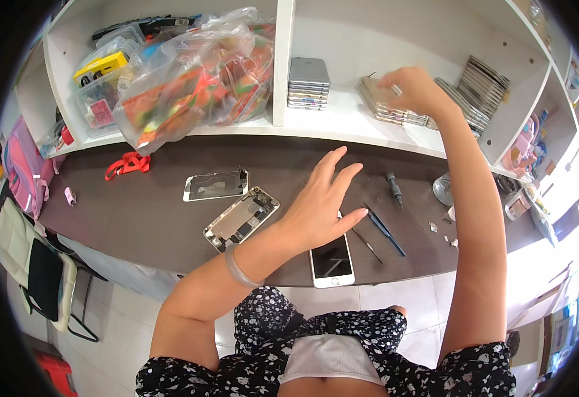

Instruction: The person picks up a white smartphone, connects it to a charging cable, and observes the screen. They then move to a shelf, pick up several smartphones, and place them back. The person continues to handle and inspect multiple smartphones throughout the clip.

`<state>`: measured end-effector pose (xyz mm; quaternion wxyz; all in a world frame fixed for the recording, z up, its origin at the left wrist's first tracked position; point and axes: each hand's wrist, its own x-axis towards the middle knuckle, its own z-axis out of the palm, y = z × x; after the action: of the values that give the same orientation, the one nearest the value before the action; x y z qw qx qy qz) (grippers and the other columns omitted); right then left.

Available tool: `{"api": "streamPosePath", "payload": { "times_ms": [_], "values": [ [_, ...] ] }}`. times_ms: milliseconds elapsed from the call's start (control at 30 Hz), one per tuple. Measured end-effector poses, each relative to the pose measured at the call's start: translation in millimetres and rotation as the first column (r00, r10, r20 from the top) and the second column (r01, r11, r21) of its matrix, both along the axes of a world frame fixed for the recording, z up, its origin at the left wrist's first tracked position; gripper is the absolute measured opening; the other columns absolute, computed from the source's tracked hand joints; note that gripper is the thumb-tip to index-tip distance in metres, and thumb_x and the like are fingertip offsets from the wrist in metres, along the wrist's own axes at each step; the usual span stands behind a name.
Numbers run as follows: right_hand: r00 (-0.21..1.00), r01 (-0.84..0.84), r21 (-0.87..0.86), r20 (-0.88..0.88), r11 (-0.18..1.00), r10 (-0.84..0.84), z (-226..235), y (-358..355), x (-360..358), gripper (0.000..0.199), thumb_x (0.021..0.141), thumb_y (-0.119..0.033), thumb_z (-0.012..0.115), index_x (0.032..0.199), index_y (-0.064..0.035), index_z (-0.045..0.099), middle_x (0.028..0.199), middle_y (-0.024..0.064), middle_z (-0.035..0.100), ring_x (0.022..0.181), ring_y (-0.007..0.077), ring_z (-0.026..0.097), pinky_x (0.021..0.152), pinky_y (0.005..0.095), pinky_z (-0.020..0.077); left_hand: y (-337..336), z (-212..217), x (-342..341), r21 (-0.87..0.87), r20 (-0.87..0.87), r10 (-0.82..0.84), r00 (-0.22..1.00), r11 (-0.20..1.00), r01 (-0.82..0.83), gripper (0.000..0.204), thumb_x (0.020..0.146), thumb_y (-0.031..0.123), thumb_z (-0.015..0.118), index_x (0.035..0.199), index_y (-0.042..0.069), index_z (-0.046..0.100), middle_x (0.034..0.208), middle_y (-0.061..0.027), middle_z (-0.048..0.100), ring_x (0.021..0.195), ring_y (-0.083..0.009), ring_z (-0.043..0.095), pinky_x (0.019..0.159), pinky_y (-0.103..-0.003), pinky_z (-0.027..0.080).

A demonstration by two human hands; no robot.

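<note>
My left hand [319, 205] hovers over the desk with its fingers stretched apart and holds nothing. Below it lies a white-framed smartphone [332, 263], face up and partly covered by the hand. An opened phone housing [241, 220] with its inner parts exposed lies left of my wrist, beside a detached phone screen [215, 186]. My right hand [416, 92] reaches into the white shelf, over a stack of flat phone parts [377, 106]. Its fingertips are blurred, and whether they grip anything is unclear. Blue tweezers [386, 231], a thin metal tool [367, 245] and a small screwdriver [394, 190] rest between the arms.
A neat stack of phones [308, 83] stands in the shelf [279, 66], with more stacked phone parts [481, 86] at right. Plastic bags [200, 86] overhang the shelf's left edge. A glass jar [443, 190] and small loose pieces [434, 227] lie near my right forearm; a red strap [128, 165] lies left.
</note>
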<state>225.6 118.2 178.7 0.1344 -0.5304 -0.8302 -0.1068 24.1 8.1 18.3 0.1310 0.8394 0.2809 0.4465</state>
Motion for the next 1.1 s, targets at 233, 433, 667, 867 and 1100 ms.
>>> {"api": "streamPosePath", "payload": {
  "times_ms": [233,433,667,867,1100],
  "values": [
    [0.977,0.145,0.018,0.156,0.989,-0.146,-4,2,16,0.046,0.046,-0.018,0.078,0.089,-0.0048,0.066,0.084,0.0104,0.065,0.084,0.0251,0.058,0.077,0.0343,0.0436,2,-1,2,-0.010,-0.028,-0.003,1.000,1.000,0.003,0.061,0.077,0.026,0.066,0.125,0.003,0.038,0.135,-0.0215,0.023,0.116,-0.0388,0.037,0.095,-0.043,0.037],
    [0.950,0.092,0.075,0.293,0.993,-0.110,-7,-6,5,0.056,0.046,-0.025,0.079,0.098,-0.0094,0.065,0.083,0.0073,0.063,0.092,0.0236,0.051,0.085,0.0354,0.0335,0,0,-2,-0.059,-0.049,0.001,0.999,0.998,-0.004,0.061,0.076,0.027,0.066,0.125,0.004,0.038,0.135,-0.0217,0.023,0.116,-0.0396,0.037,0.093,-0.043,0.039],
    [0.917,0.108,0.094,0.374,0.990,-0.135,-6,-5,4,0.058,0.049,-0.019,0.077,0.105,-0.0135,0.062,0.100,0.0033,0.060,0.102,0.0236,0.047,0.086,0.0389,0.0326,0,-1,1,-0.028,-0.006,-0.017,1.000,0.999,0.017,0.060,0.076,0.026,0.066,0.124,0.004,0.038,0.135,-0.0216,0.024,0.117,-0.0400,0.035,0.088,-0.042,0.042],
    [0.792,0.089,0.007,0.606,0.996,-0.075,-27,-5,-14,0.061,0.063,0.002,0.063,0.117,-0.0236,0.054,0.132,0.0010,0.041,0.126,0.0267,0.032,0.097,0.0472,0.0291,-1,0,1,-0.029,0.000,-0.014,1.000,0.999,0.014,0.059,0.076,0.024,0.067,0.123,0.004,0.038,0.134,-0.0222,0.024,0.120,-0.0407,0.032,0.090,-0.042,0.041],
    [0.603,0.210,0.182,0.750,0.961,-0.274,-41,4,-38,0.035,0.073,-0.012,0.060,0.108,-0.0162,0.060,0.137,0.0057,0.033,0.127,0.0269,0.031,0.098,0.0503,0.0277,-1,-1,1,-0.019,0.008,-0.011,1.000,1.000,0.011,0.059,0.076,0.023,0.066,0.124,0.004,0.038,0.134,-0.0229,0.023,0.122,-0.0415,0.029,0.094,-0.042,0.038]
  ]
}}
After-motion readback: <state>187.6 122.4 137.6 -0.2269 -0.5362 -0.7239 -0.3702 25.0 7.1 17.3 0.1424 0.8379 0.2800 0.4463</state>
